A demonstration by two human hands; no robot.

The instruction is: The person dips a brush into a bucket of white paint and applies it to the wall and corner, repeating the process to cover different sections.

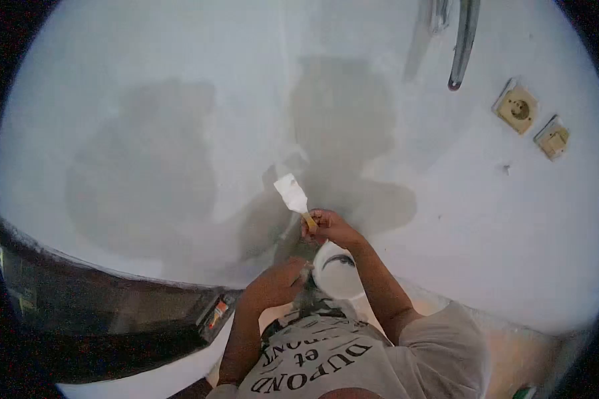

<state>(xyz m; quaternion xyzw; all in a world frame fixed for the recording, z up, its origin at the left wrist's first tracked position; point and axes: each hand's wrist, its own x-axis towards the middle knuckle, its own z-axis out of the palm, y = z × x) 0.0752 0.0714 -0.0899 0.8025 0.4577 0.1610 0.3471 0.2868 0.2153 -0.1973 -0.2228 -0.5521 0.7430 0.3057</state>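
My right hand [329,228] is closed around the yellowish handle of a flat paintbrush [291,193]. Its broad end is coated in white and points up and left, close to the white wall [246,40]. Below that hand, in front of my body, is a white bucket [337,282] with a dark curved mark inside it. My left hand [277,284] is at the bucket's left rim with its fingers curled against it; the fingertips are partly hidden.
Two yellowed sockets [518,110] sit on the wall at the right. A grey metal pipe or handle [466,46] juts down at the top. At lower left stands a dark, glossy surface [126,312], with a small red and white item [217,312] at its edge. Shadows fall across the wall.
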